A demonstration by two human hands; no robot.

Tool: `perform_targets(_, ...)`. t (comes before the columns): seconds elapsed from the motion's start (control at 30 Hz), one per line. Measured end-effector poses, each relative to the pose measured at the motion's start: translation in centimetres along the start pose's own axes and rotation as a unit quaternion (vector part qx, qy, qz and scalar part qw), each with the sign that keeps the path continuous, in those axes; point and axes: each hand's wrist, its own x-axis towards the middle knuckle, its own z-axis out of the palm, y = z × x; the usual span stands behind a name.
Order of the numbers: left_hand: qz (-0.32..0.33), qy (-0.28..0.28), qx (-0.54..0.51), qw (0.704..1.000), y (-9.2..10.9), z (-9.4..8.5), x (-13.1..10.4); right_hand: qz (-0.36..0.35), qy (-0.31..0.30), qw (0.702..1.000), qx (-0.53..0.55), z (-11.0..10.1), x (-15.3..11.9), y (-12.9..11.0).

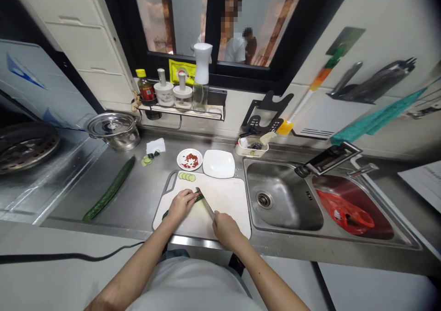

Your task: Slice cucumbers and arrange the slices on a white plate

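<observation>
A white cutting board (230,196) with a grey rim lies on the steel counter in front of me. My left hand (181,205) is closed over a cucumber (165,215) on it, hiding most of its length. Closed round the handle of a knife (206,204), my right hand (225,228) holds the blade at the cucumber's cut end, close to my left fingertips. Several cucumber slices (187,177) overlap in a row at the board's upper left. Beyond the board stand a small plate of chopped red bits (189,159) and a white square plate (218,163).
A whole cucumber (110,189) lies on the counter at left, near some cucumber scraps (148,160). Behind it stands a lidded steel pot (117,129). To the right is a double sink (285,196) with a red plastic bag (344,212). Bottles and jars fill a wall shelf (182,111).
</observation>
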Motion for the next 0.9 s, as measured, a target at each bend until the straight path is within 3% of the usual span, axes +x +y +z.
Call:
perform_targets(0.53,0.010,-0.001,0.013,1.000,-0.6,0.6,0.1,-0.013,0.017,1.000,-0.012,0.7,2.5,-0.8)
perform_targets(0.9,0.008,0.000,0.000,1.000,-0.5,0.5,0.1,-0.006,0.008,1.000,-0.006,1.0,0.9,0.1)
